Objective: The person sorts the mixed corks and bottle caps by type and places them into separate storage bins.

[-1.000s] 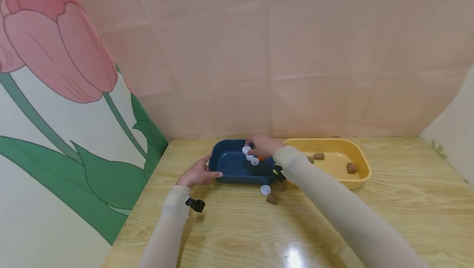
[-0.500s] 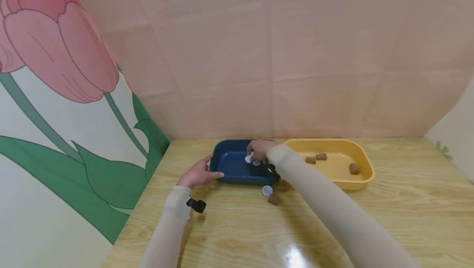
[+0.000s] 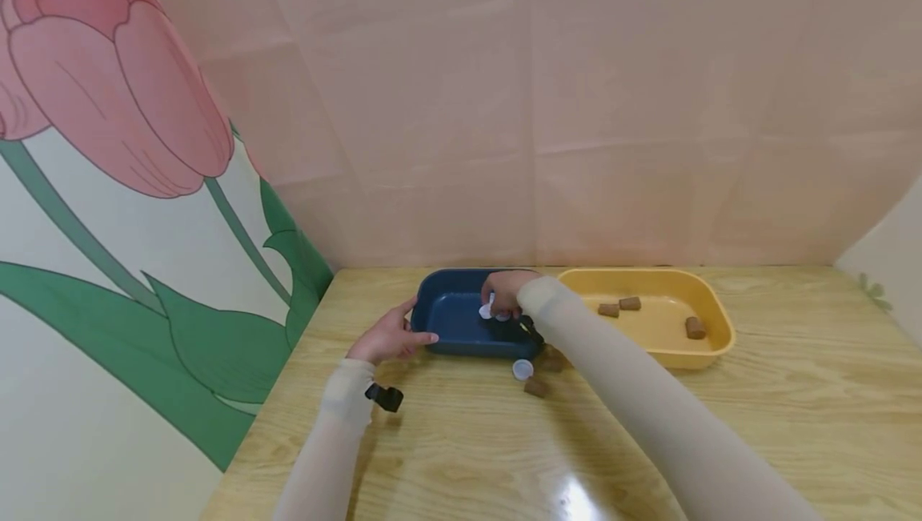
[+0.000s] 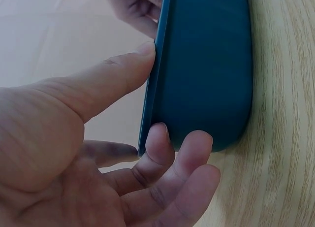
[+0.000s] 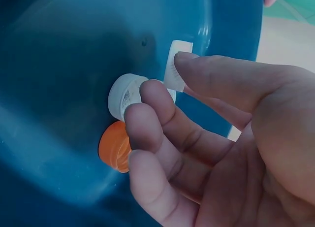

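Note:
My right hand (image 3: 504, 294) reaches into the dark blue tray (image 3: 468, 347). In the right wrist view its thumb and index finger pinch a white bottle cap (image 5: 171, 75), held on edge. A second white bottle cap (image 5: 117, 98) lies on the tray floor just behind the curled fingers, touching an orange bottle cap (image 5: 112, 147). The fingertips partly hide both. At the tray's left end, my left hand (image 3: 389, 337) grips the rim, thumb on the edge and fingers against the outer wall (image 4: 209, 64).
A yellow tray (image 3: 663, 357) stands right beside the blue one, with brown corks (image 3: 630, 303) inside. On the wooden table (image 3: 446, 441), in front of the blue tray, lie a white cap (image 3: 523, 370) and a cork (image 3: 535, 387). A pink-draped wall (image 3: 432, 145) rises behind.
My right hand has dropped slightly and closed in on the white caps, covering the orange cap in the head view. The left hand keeps its place on the blue tray.

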Demonstrator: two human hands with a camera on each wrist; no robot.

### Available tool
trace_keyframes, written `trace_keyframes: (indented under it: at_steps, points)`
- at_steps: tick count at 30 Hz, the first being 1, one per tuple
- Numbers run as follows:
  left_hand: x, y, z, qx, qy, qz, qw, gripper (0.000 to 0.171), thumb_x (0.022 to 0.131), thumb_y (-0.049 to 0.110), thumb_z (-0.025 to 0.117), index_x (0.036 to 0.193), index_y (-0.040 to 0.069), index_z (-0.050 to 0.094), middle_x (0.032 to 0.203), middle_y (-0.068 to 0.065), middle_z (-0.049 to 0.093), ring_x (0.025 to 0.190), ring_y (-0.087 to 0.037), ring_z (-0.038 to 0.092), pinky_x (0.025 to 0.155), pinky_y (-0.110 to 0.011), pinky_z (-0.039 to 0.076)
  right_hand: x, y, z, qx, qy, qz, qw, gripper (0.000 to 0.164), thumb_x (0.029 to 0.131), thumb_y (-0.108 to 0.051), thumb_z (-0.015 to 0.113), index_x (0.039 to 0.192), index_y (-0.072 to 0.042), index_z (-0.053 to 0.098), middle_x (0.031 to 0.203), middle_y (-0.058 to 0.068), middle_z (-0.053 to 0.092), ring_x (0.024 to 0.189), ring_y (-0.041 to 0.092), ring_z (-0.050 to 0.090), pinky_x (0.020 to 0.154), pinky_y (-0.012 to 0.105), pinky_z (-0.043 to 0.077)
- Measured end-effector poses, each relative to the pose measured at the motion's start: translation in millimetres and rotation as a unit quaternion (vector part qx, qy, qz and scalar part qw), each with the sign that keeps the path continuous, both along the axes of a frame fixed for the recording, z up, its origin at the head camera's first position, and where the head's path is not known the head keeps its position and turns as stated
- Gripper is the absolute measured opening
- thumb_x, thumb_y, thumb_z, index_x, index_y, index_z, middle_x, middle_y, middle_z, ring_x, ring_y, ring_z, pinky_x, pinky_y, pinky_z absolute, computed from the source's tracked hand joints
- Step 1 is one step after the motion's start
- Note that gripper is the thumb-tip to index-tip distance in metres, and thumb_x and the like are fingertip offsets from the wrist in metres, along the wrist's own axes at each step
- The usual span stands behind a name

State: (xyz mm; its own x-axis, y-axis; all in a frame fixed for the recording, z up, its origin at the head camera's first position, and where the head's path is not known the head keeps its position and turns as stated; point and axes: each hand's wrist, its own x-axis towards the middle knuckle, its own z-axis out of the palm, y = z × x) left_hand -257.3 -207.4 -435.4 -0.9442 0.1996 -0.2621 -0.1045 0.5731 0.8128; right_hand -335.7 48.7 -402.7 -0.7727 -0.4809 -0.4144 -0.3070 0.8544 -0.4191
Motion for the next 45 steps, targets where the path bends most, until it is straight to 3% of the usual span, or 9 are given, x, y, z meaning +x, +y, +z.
trace_keyframes:
  at_steps: [3, 12, 22, 25, 27, 32, 37, 40, 45]
  points:
    - [-0.8, 0, -0.4, -0.003, 0.003, -0.003, 1.0000, 0.097, 0.087, 0.029, 0.080, 0.160, 0.012, 0.018, 0.076, -0.006, 0.052, 0.077, -0.039, 0.064, 0.070, -0.043, 0.057, 1.9, -1, 2.1, 0.001, -0.001, 0.004, 1.000, 0.030, 0.095, -0.014, 0.067, 0.124, -0.011, 0.065, 0.097, 0.016, 0.074, 0.077, 0.029, 0.071, 0.053, 0.023, 0.047]
    - [-1.5, 0, -1.1, 0.002, 0.000, -0.008, 1.0000, 0.098, 0.087, 0.028, 0.080, 0.160, 0.011, 0.017, 0.075, -0.006, 0.051, 0.074, -0.037, 0.063, 0.070, -0.043, 0.057, -1.1, -5, -3.5, 0.003, -0.007, 0.008, 1.000, 0.025, 0.095, -0.013, 0.068, 0.120, -0.009, 0.066, 0.097, 0.014, 0.074, 0.058, 0.013, 0.060, 0.053, 0.023, 0.049]
    - [-3.0, -1, -0.3, 0.002, 0.004, -0.007, 1.0000, 0.098, 0.087, 0.029, 0.080, 0.161, 0.013, 0.016, 0.076, -0.006, 0.052, 0.071, -0.033, 0.062, 0.074, -0.045, 0.056, -4.5, -3, -5.2, -0.010, -0.001, -0.003, 1.000, 0.036, 0.096, -0.014, 0.066, 0.131, -0.010, 0.062, 0.094, 0.012, 0.071, 0.056, 0.015, 0.057, 0.050, 0.027, 0.047]
    - [-1.9, -2, -2.1, -0.005, 0.005, -0.005, 1.0000, 0.098, 0.087, 0.030, 0.079, 0.161, 0.013, 0.017, 0.078, -0.007, 0.053, 0.074, -0.035, 0.063, 0.075, -0.045, 0.056, -1.0, -1, -4.7, -0.035, 0.013, 0.009, 0.999, 0.036, 0.098, -0.016, 0.063, 0.133, -0.009, 0.060, 0.097, 0.012, 0.069, 0.057, 0.017, 0.056, 0.051, 0.029, 0.048]
    - [-1.4, -2, -3.2, -0.006, 0.005, -0.004, 1.0000, 0.098, 0.087, 0.030, 0.080, 0.161, 0.012, 0.017, 0.080, -0.008, 0.053, 0.077, -0.036, 0.064, 0.076, -0.045, 0.057, 3.5, 2, -4.2, -0.047, 0.045, 0.026, 0.998, 0.035, 0.099, -0.018, 0.062, 0.132, -0.008, 0.061, 0.103, 0.010, 0.068, 0.061, 0.016, 0.058, 0.057, 0.031, 0.050]
    - [0.9, 2, -4.2, -0.004, 0.008, -0.005, 0.9999, 0.098, 0.087, 0.030, 0.080, 0.160, 0.011, 0.019, 0.082, -0.009, 0.053, 0.077, -0.037, 0.064, 0.074, -0.045, 0.057, 26.1, 16, -0.4, -0.090, 0.150, 0.048, 0.983, 0.024, 0.097, -0.020, 0.065, 0.117, -0.008, 0.069, 0.101, 0.004, 0.068, 0.074, 0.013, 0.060, 0.071, 0.033, 0.053]
    - [4.4, 4, -4.6, 0.000, -0.001, -0.007, 1.0000, 0.098, 0.087, 0.029, 0.080, 0.160, 0.011, 0.018, 0.081, -0.007, 0.051, 0.077, -0.038, 0.064, 0.073, -0.044, 0.057, 63.0, 31, 3.4, -0.144, 0.225, 0.040, 0.963, 0.014, 0.094, -0.021, 0.069, 0.104, -0.011, 0.070, 0.070, -0.006, 0.059, 0.059, 0.010, 0.052, 0.058, 0.029, 0.046]
    - [5.2, 3, -4.1, -0.004, 0.004, -0.003, 1.0000, 0.097, 0.087, 0.028, 0.080, 0.160, 0.010, 0.019, 0.078, -0.007, 0.050, 0.073, -0.036, 0.063, 0.070, -0.042, 0.056, 85.6, 36, 4.2, -0.164, 0.238, 0.057, 0.956, 0.011, 0.093, -0.022, 0.070, 0.100, -0.012, 0.069, 0.061, -0.009, 0.054, 0.052, 0.007, 0.046, 0.053, 0.025, 0.042]
    - [4.5, 1, -0.3, -0.002, 0.010, -0.005, 0.9999, 0.096, 0.088, 0.025, 0.079, 0.160, 0.008, 0.019, 0.075, -0.006, 0.050, 0.071, -0.036, 0.062, 0.069, -0.042, 0.055, 117.6, 44, -0.6, -0.156, 0.209, 0.072, 0.963, 0.009, 0.093, -0.024, 0.072, 0.097, -0.018, 0.068, 0.058, -0.012, 0.051, 0.049, 0.003, 0.043, 0.049, 0.023, 0.038]
